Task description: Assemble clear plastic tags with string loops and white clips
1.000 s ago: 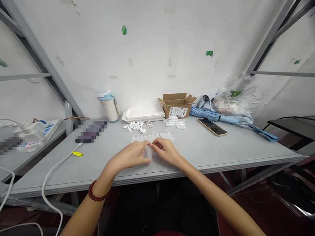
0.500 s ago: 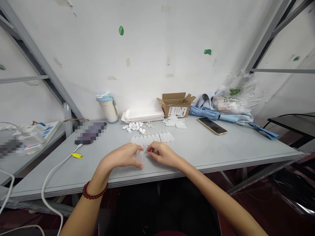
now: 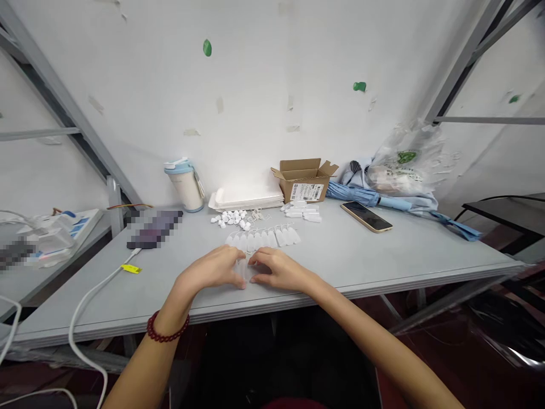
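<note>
A small clear plastic piece (image 3: pixel 244 269) lies on the table between my hands, partly covered by fingers. My left hand (image 3: pixel 216 267) has its thumb and forefinger at the piece's left side. My right hand (image 3: pixel 279 268) curls its fingers and thumb against the right side. Just beyond the fingertips, a row of rounded translucent plastic pieces (image 3: pixel 261 240) with thin white strings lies side by side. Behind the row are a pile of small white caps (image 3: pixel 232 218) and some loose white string (image 3: pixel 258 215). Several slim clear tubes (image 3: pixel 304 211) lie to the right of these.
At the back stand a light cup with a blue lid (image 3: pixel 185 186), a stack of white sheets (image 3: pixel 247 199) and an open cardboard box (image 3: pixel 303 183). A phone (image 3: pixel 366 216), a blue umbrella (image 3: pixel 357 195) and a plastic bag (image 3: pixel 404 162) lie right. A white cable (image 3: pixel 85 307) runs left.
My right hand has shifted slightly left, its fingers and thumb now at the clear piece. My left hand stays nearly in place. The view has tilted a little.
</note>
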Motion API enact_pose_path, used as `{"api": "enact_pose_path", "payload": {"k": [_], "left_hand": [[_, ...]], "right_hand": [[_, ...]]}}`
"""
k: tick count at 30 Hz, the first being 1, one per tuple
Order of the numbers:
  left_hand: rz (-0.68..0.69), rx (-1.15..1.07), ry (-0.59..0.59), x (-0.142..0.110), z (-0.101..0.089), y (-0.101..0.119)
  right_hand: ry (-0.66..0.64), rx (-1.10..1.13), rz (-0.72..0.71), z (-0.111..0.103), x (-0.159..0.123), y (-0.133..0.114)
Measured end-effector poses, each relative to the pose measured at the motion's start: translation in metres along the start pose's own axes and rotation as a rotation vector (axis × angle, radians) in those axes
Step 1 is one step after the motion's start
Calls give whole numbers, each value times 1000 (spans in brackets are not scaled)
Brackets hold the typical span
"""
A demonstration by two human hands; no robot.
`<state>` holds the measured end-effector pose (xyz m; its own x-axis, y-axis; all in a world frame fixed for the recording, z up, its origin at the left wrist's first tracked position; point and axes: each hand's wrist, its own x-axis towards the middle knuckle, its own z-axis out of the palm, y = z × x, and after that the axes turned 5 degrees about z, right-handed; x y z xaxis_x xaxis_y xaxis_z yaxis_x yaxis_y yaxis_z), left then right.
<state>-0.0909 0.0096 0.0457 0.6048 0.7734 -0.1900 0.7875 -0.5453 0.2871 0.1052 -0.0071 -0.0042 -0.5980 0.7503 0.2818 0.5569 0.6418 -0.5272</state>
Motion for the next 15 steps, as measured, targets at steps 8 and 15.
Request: {"api": "enact_pose_path", "payload": {"k": [8, 15], "left_hand": [[-9, 49, 5, 0, -1, 5], [-8, 15, 46, -1, 2, -4]], "right_hand": [[40, -294, -93, 7, 0, -1], [35, -348, -111, 8, 0, -2]]}}
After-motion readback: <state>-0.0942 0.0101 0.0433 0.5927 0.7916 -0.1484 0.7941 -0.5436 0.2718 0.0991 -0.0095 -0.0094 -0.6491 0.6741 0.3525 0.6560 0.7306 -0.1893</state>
